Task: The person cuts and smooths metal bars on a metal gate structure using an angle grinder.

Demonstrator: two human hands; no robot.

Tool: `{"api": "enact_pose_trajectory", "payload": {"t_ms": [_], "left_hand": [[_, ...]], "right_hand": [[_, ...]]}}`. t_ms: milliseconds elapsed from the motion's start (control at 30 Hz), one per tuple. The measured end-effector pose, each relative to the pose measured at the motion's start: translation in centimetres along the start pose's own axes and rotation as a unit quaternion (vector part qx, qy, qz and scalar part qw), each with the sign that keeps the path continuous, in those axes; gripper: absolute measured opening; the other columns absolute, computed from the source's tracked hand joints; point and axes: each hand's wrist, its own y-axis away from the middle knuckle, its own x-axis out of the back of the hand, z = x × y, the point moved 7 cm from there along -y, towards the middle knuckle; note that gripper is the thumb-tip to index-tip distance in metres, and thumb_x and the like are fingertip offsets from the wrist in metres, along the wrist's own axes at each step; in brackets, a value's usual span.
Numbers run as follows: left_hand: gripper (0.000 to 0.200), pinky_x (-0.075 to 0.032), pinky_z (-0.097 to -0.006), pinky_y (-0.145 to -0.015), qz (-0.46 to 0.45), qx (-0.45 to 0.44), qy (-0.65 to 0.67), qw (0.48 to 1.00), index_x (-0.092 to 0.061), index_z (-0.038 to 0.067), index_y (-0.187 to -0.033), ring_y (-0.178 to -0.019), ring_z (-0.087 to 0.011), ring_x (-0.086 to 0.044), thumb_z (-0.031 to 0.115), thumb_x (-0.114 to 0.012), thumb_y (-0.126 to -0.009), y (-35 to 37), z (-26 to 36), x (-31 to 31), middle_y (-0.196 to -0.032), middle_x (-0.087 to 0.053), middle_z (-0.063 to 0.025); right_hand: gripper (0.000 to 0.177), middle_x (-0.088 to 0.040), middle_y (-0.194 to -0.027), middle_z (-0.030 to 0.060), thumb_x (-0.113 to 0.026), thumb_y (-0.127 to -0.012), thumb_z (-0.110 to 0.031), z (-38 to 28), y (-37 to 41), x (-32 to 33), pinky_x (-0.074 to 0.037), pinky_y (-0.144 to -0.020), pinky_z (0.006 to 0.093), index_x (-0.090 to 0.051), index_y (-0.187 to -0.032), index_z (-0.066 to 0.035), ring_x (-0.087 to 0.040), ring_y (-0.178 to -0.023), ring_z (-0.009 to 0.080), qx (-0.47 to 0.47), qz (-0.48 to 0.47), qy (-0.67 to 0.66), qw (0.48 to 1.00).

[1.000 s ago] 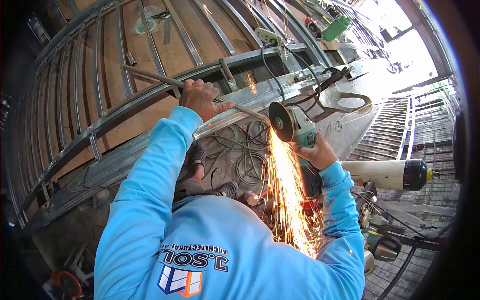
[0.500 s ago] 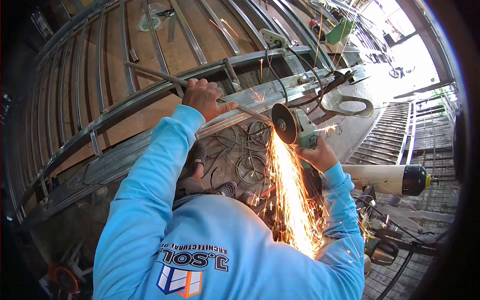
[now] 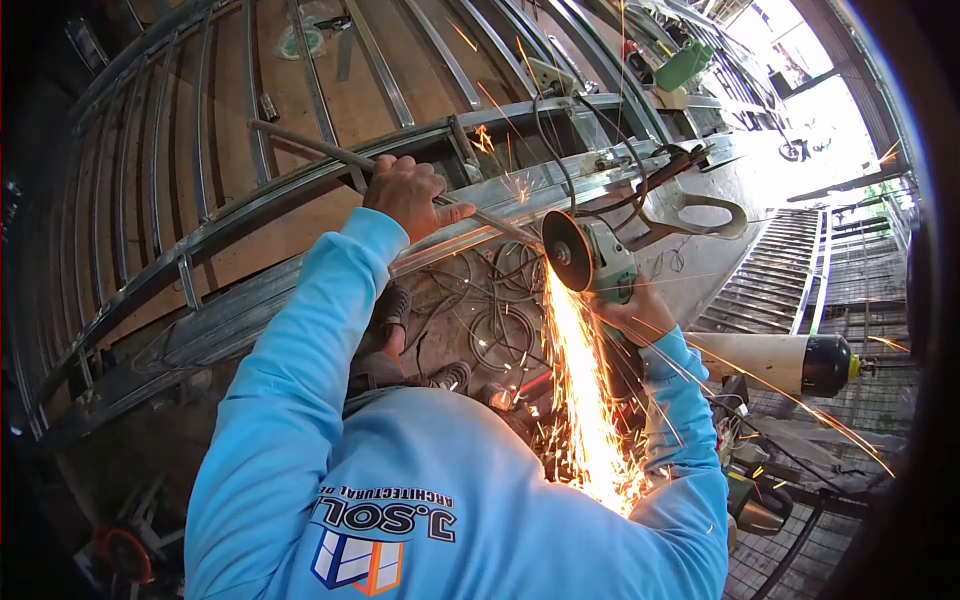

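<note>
Angle grinder [image 3: 610, 262], held in our curled right hand [image 3: 635, 308], spits sparks [image 3: 582, 390] as its disc [image 3: 566, 250] meets the end of the metal rod [image 3: 318, 147] we clasp in our closed left hand [image 3: 408, 193], a barred steel frame [image 3: 378, 62] beyond and a green bottle [image 3: 683, 66] farther off.

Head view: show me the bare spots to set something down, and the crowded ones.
Bare: floor between the metal loop and slatted frame; strips of brown board between the bars, left of the rod.
Crowded: the floor beside the shoes, strewn with cables, and below the grinder, where sparks pour down. Stray sparks fly elsewhere too.
</note>
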Motion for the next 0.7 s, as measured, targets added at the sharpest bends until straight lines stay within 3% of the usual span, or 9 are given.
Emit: {"api": "enact_pose_trajectory", "payload": {"t_ms": [33, 133, 233, 367, 467, 567, 700], "left_hand": [[0.056, -0.038, -0.0433, -0.096, 0.0, -0.001, -0.003, 1.0, -0.076, 0.009, -0.085, -0.096, -0.0265, -0.059, 0.064, -0.066, -0.083, 0.0, 0.0, 0.0, -0.089, -0.067, -0.0064], [0.064, -0.037, -0.0415, -0.09, 0.025, -0.019, -0.014, 0.999, -0.077, 0.01, -0.084, -0.091, -0.0243, -0.059, 0.071, -0.057, -0.086, 0.1, 0.1, 0.0, -0.086, -0.068, -0.006], [0.064, -0.037, -0.0412, -0.089, 0.023, -0.02, -0.01, 0.999, -0.077, 0.01, -0.083, -0.09, -0.0241, -0.059, 0.071, -0.057, -0.086, 0.0, -0.1, -0.2, -0.085, -0.068, -0.0056], [0.066, -0.037, -0.041, -0.088, 0.027, -0.021, -0.007, 0.999, -0.077, 0.011, -0.082, -0.088, -0.0237, -0.059, 0.073, -0.056, -0.085, 0.0, -0.1, -0.4, -0.084, -0.068, -0.0055], [0.067, -0.037, -0.041, -0.088, 0.013, -0.018, -0.015, 1.0, -0.078, 0.011, -0.083, -0.088, -0.0236, -0.059, 0.074, -0.055, -0.085, -0.1, -0.2, -0.4, -0.085, -0.068, -0.0057], [0.067, -0.037, -0.041, -0.088, 0.01, -0.016, -0.013, 1.0, -0.079, 0.012, -0.085, -0.088, -0.0235, -0.059, 0.074, -0.054, -0.085, -0.1, -0.2, -0.4, -0.085, -0.069, -0.0061], [0.061, -0.038, -0.0413, -0.09, 0.02, -0.016, -0.007, 1.0, -0.076, 0.011, -0.082, -0.089, -0.0243, -0.059, 0.069, -0.06, -0.084, 0.1, 0.0, -0.2, -0.083, -0.066, -0.0057]], "right_hand": [[0.065, -0.067, -0.11, 0.0091, -0.08, -0.08, -0.022, -0.6, -0.1, 0.2, -0.05, -0.092, 0.034, -0.05, -0.133, -0.002, -0.063, -0.101, 0.0192, 0.007, 0.008, 0.028, 1.0], [0.065, -0.067, -0.112, 0.0092, -0.081, -0.08, -0.023, -0.2, -0.3, 0.0, -0.05, -0.091, 0.0331, -0.05, -0.133, -0.002, -0.063, -0.101, 0.0179, -0.098, -0.029, -0.038, 0.994], [0.067, -0.067, -0.111, 0.0096, -0.082, -0.08, -0.025, -0.5, -0.7, -0.2, -0.051, -0.089, 0.0319, -0.049, -0.134, -0.002, -0.064, -0.101, 0.0165, -0.037, -0.019, -0.052, 0.998], [0.065, -0.068, -0.112, 0.0105, -0.08, -0.08, -0.018, 3.8, 0.3, -1.1, -0.05, -0.091, 0.0324, -0.05, -0.134, -0.002, -0.064, -0.102, 0.0169, -0.058, -0.034, -0.255, 0.965], [0.067, -0.067, -0.116, 0.0085, -0.08, -0.078, -0.012, 2.4, -0.8, 0.1, -0.05, -0.093, 0.0323, -0.048, -0.135, -0.002, -0.063, -0.104, 0.0162, -0.047, -0.025, -0.039, 0.998], [0.068, -0.066, -0.117, 0.0071, -0.081, -0.076, -0.009, -0.1, -0.4, 0.1, -0.049, -0.094, 0.0321, -0.048, -0.136, -0.003, -0.062, -0.105, 0.0167, -0.012, -0.029, -0.016, 0.999], [0.066, -0.066, -0.114, 0.0077, -0.08, -0.077, -0.009, 0.9, -0.2, -0.2, -0.05, -0.092, 0.032, -0.049, -0.135, -0.003, -0.062, -0.102, 0.0167, -0.054, -0.028, -0.127, 0.99]]}}
